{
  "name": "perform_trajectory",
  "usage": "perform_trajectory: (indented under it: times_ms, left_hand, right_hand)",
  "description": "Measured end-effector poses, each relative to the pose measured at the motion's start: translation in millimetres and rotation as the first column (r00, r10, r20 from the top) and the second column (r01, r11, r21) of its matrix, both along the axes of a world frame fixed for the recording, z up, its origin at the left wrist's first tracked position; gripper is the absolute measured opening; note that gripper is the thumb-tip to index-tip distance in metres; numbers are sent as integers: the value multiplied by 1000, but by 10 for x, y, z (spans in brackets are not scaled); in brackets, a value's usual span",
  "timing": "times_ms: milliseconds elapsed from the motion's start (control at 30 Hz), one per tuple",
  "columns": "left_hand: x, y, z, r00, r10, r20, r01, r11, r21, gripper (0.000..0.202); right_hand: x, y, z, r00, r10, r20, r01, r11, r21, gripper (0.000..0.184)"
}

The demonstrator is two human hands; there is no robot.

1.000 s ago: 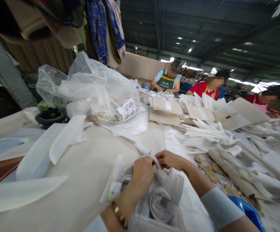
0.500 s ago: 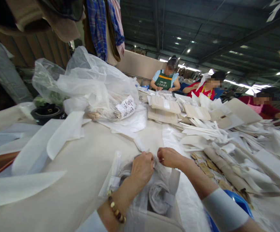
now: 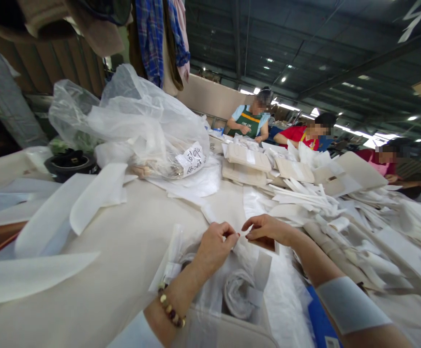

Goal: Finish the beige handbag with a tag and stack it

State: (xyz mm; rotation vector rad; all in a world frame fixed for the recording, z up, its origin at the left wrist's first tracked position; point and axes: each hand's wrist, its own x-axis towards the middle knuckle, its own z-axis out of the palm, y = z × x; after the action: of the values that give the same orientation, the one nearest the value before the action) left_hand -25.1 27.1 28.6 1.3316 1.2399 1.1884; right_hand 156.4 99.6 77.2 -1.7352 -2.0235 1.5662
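Note:
In front of me lies a beige handbag (image 3: 232, 329) wrapped in clear plastic, with a coil of pale tissue-like wrap (image 3: 240, 294) on it. Above the bag's far end, my left hand (image 3: 216, 246) is closed in a thumb-and-finger pinch; what it pinches is too small to make out. A beaded bracelet (image 3: 172, 309) circles that wrist. Just right of it, my right hand (image 3: 268, 229) is curled, palm down. A flat brown card-like piece (image 3: 267, 243) with a pale edge shows under its fingers and seems held there. Clear plastic (image 3: 248, 257) lies beneath both hands.
A large clear plastic bag (image 3: 148, 121) with a handwritten label stands at back left, beside a black round object (image 3: 70, 165). White curved sheets (image 3: 58, 217) lie left. Beige handbags (image 3: 248, 157) and white wrapping are piled right. A blue bin (image 3: 321, 316) is low right. Several co-workers are beyond.
My right hand has lifted slightly and moved right, its fingers loosening, and the brown piece has come into view beneath it. My left hand has shifted slightly right, its pinch now showing.

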Motion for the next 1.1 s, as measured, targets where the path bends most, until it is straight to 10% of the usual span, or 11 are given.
perform_trajectory:
  times_ms: [267,567,1100]
  left_hand:
    - [-36,17,71,877,1,480,58,993,-107,24]
    - [-39,-3,65,760,59,647,80,980,-183,35]
    - [-18,17,27,718,134,683,-25,986,-167,37]
  right_hand:
    - [-6,-92,-45,868,-284,-408,226,957,-184,33]
    - [-157,-310,-201,753,-331,-569,320,940,-122,39]
    - [-491,-470,88,977,-94,-191,153,935,320,26]
